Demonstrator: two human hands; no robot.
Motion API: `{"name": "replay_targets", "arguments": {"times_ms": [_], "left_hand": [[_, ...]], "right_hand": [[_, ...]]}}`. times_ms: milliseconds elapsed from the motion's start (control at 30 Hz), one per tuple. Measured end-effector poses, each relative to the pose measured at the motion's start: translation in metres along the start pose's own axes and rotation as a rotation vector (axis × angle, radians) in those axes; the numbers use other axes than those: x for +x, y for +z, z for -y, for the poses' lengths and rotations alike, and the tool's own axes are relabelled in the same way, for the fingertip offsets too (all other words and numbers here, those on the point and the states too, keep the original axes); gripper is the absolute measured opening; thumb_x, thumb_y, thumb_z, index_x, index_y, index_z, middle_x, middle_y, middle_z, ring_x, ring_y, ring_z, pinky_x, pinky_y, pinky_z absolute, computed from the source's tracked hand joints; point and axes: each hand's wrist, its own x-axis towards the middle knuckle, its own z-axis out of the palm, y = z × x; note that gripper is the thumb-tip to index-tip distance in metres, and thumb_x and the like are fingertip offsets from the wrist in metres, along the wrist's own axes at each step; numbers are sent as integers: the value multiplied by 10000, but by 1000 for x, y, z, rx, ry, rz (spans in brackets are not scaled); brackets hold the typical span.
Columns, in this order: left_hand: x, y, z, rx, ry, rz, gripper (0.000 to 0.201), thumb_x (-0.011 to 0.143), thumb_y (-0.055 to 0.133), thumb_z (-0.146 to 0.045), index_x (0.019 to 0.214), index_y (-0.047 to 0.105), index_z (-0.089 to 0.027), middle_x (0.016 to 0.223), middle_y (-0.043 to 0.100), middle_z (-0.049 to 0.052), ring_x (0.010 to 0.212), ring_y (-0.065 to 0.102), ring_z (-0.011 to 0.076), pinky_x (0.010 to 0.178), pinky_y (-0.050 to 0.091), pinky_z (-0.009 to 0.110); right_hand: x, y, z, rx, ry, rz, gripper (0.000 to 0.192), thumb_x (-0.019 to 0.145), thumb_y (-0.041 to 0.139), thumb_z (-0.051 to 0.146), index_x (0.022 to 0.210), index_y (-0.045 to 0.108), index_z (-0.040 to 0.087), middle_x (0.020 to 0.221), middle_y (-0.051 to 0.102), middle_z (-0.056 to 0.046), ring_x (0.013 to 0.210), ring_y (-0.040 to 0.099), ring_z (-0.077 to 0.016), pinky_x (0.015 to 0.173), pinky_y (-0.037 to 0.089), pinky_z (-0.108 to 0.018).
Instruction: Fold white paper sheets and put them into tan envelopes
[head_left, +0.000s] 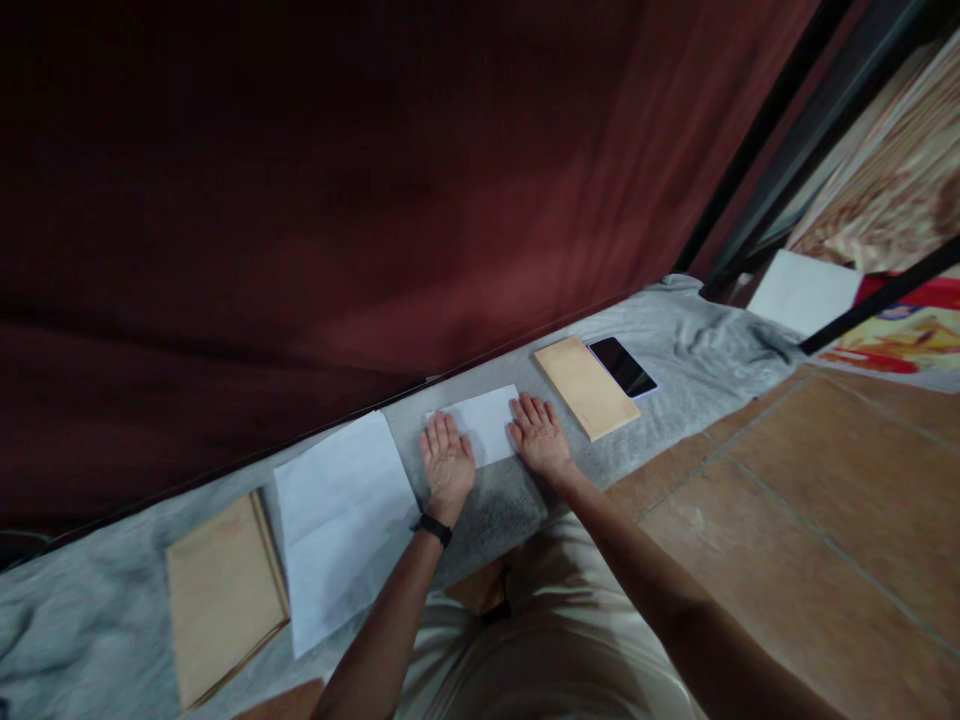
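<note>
Both hands lie flat, fingers spread, on a small folded white sheet (486, 422) on the grey cloth (675, 350). The left hand (447, 462) presses its left edge, the right hand (540, 436) its right edge. Left of the sheet lies a larger white paper (339, 520); right of it, a tan envelope (586, 386) and a phone (622, 366).

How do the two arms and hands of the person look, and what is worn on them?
Both forearms are bare, with no sleeves in view. The left hand has a narrow black band around the wrist; whether it carries a watch face cannot be told. The right hand shows no band, ring or glove. Both hands are bare, fingers uncovered.
</note>
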Motion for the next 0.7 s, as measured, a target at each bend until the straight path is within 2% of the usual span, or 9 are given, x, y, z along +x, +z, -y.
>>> {"name": "replay_targets", "arguments": {"times_ms": [100,233,367,500,700], "left_hand": [[10,-1,-19,-32,149,61,592,1052,245,-322,1595,304,-97,1653,325,150,1564,228,251,1278,211,499],[19,3,-32,-30,154,123,599,1061,234,-358,1579,333,-75,1635,354,173,1553,260,266,1269,222,506],[21,5,-22,9,81,145,614,1059,243,-377,1576,336,-60,1636,337,194,1550,270,269,1269,211,500],[18,6,-6,39,9,83,609,1059,228,-379,1575,351,-79,1620,374,183,1538,303,268,1261,233,505],[13,6,2,24,-11,70,610,1057,257,-385,1577,347,-78,1620,374,187,1542,294,271,1254,244,506]], "right_hand": [[0,0,0,-6,-1,-7,544,1066,372,382,1549,440,141,1616,403,-149,1480,391,-335,1221,242,-535],[0,1,0,-6,2,-10,547,1064,383,387,1554,432,151,1606,424,-141,1486,385,-325,1225,239,-523],[1,3,0,4,6,-6,546,1060,389,393,1554,434,166,1608,421,-137,1487,389,-315,1230,230,-523],[0,4,-1,5,14,-3,550,1057,394,396,1554,436,163,1620,398,-133,1487,388,-322,1235,221,-527],[7,2,8,-3,39,-7,541,1048,416,339,1537,452,109,1627,376,-159,1484,392,-327,1236,224,-521]]}}
